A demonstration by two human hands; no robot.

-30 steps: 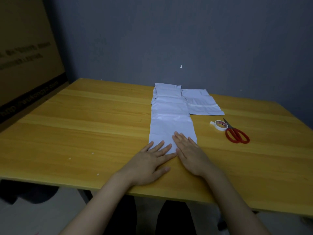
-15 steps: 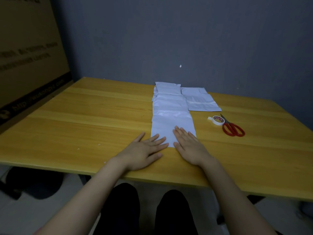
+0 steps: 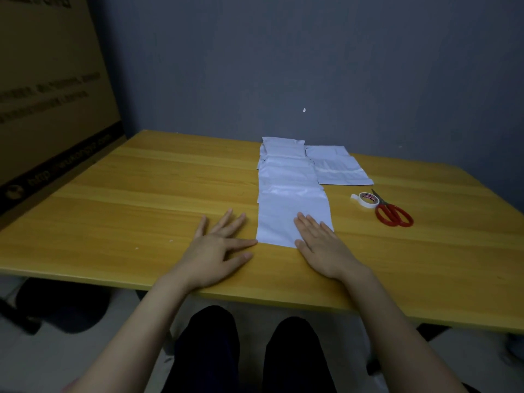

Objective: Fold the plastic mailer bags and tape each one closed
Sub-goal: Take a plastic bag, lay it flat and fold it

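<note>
Head camera view looking down at a yellow wooden table [image 3: 141,199]. White plastic mailer bags [image 3: 289,177] lie in an overlapping row running away from the person. Right hand [image 3: 319,245] rests flat, fingers straight, on the nearest bag [image 3: 279,219]. Left hand [image 3: 219,245] lies flat with spread fingers on the table, one fingertip touching that bag's corner. Tape roll [image 3: 367,199] and red scissors [image 3: 392,214] sit to the right.

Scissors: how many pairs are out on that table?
1. The red-handled scissors lie on the table, right of the mailer bags, beside the tape roll. None seems hidden.
</note>
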